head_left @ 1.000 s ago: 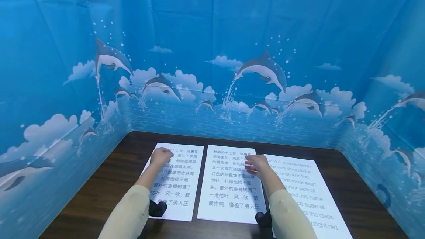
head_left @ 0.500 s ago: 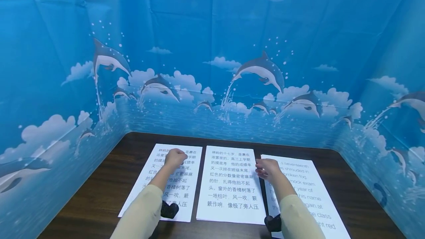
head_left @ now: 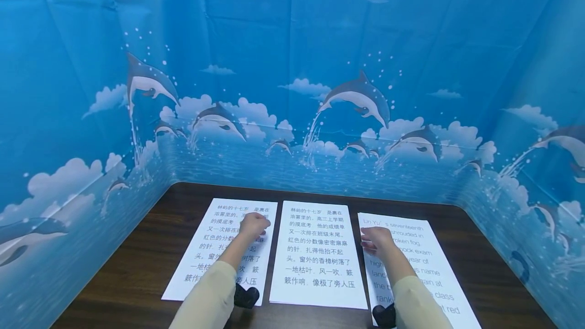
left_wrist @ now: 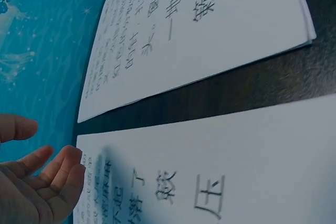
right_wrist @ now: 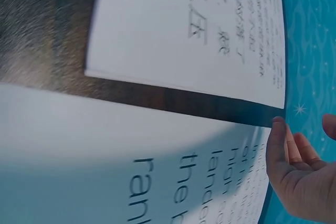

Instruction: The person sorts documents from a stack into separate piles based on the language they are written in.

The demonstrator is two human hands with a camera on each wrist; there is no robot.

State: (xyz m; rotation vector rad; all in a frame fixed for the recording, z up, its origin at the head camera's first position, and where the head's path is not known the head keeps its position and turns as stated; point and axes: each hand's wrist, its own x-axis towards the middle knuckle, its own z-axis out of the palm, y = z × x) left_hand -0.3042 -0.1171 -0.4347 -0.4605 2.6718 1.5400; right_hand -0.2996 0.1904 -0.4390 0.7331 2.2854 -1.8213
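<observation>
Three white printed paper stacks or sheets lie side by side. The left paper (head_left: 196,263) and middle paper (head_left: 317,258) bear Chinese text; the right paper (head_left: 450,288) bears English text. My left hand (head_left: 255,226) is above the upper right part of the left paper and covers some of its lines. In the left wrist view its loosely bent fingers (left_wrist: 62,169) hold nothing. My right hand (head_left: 378,240) is over the left edge of the right paper, its fingers (right_wrist: 278,145) also loosely bent and holding nothing. Whether the fingertips touch the paper I cannot tell.
All the papers lie on a dark wood-grain table (head_left: 123,268), with narrow gaps between them. A blue dolphin-print curtain (head_left: 274,65) encloses the table's back and sides. Black straps with mounts (head_left: 247,296) sit at both wrists, beside pale sleeves (head_left: 207,293).
My left hand has moved right across the left paper and a little nearer to me. The right hand has moved right, from the middle paper's edge to the right paper. The papers stay put.
</observation>
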